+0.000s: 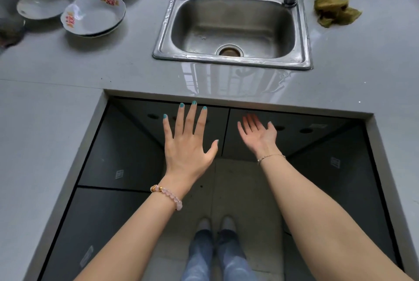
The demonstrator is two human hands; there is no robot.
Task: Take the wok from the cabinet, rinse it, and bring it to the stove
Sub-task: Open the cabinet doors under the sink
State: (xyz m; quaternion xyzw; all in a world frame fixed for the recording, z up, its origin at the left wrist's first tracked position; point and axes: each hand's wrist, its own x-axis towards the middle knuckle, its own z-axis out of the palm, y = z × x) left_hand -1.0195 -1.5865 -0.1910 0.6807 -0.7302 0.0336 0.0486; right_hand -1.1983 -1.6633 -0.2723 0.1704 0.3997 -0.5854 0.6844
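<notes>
Reaching toward the dark cabinet doors (204, 122), both hands, left (188, 144) and right (258, 133), are spread open, holding nothing.

Both bare arms reach forward, side by side with a gap between them. The left arm (127, 235) ends in the left hand (186, 144), held flat with its back up. Its fingers are straight and spread wide, and the nails are painted blue-green. A bracelet of pink beads (167, 196) sits on the left wrist. The right arm (317, 212) ends in the right hand (258, 132), turned palm up, with loose fingers that bend a little. A thin chain (271, 157) goes round the right wrist. Both hands are empty.
</notes>
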